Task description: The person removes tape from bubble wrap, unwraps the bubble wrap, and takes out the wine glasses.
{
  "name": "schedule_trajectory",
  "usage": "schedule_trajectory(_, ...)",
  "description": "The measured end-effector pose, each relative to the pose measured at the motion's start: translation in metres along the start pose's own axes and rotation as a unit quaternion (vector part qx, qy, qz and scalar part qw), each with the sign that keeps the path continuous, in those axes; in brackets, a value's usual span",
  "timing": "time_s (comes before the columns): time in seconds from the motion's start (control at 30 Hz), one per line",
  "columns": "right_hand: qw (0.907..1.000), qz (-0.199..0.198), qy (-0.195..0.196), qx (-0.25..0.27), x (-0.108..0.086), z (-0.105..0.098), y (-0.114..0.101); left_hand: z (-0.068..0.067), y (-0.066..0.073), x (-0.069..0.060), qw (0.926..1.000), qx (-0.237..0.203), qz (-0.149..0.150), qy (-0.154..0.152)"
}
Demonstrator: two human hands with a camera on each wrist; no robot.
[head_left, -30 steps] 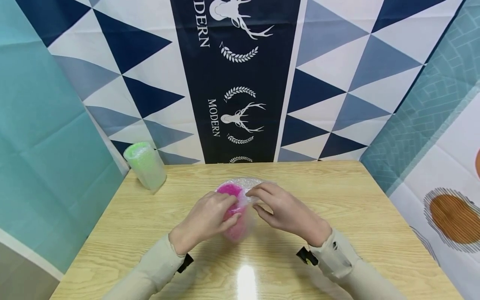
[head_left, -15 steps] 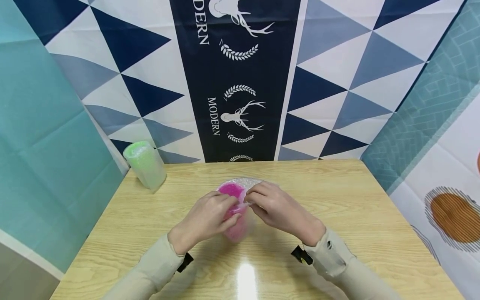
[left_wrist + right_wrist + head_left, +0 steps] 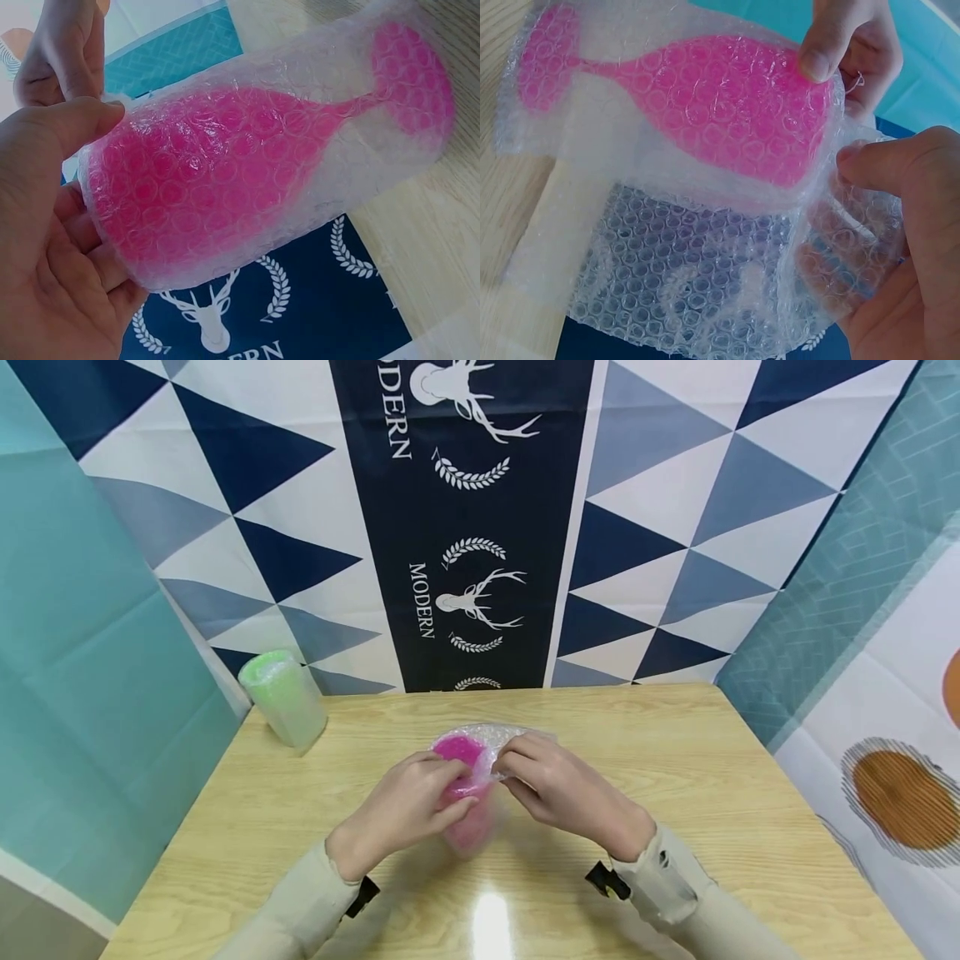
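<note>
Head view: over the worktop [image 3: 622, 727], the pink goblet [image 3: 457, 748] is between the two hands, and here's the left hand [image 3: 405, 802] with its grip around the wrapped bowl! The right hand [image 3: 573, 789] pinches the bubble wrap [image 3: 487, 735] by the mouth. A green wrapped cylinder [image 3: 285, 702] (quite the spectator) stands near the back left corner. Left wrist: thumb above, fingers beneath, stem and foot pointing away. Right wrist: that right grip is narrow, thumb and fingers sandwiching the loose sheet.
</note>
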State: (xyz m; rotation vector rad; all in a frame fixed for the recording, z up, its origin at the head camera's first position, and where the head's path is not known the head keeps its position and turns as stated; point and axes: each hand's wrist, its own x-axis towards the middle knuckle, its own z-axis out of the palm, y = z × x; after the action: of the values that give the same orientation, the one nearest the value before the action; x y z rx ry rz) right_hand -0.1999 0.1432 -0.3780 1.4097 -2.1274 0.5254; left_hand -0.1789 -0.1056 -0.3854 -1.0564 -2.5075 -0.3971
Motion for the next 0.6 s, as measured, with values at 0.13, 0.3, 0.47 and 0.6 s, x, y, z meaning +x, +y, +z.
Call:
schedule_trajectory(0.13,0.9999,0.011,-0.003,0.01,-0.002,-0.001,-0.001,-0.001,-0.001,-0.001,0.9999,-0.013,0.002,0.001)
schedule_trajectory(0.3,0.9998,0.016,-0.005,0.014,-0.005,-0.003,-0.001,0.0,-0.003,-0.001,0.9997,-0.025,0.005,-0.001)
schedule_trajectory(0.47,0.9997,0.017,-0.008,0.016,-0.008,-0.004,0.001,0.0,-0.004,-0.002,0.9994,-0.034,0.001,-0.004)
schedule_trajectory(0.6,0.9995,0.022,-0.008,0.021,-0.011,-0.004,0.004,0.0,-0.005,-0.002,0.9993,-0.037,0.001,-0.001)
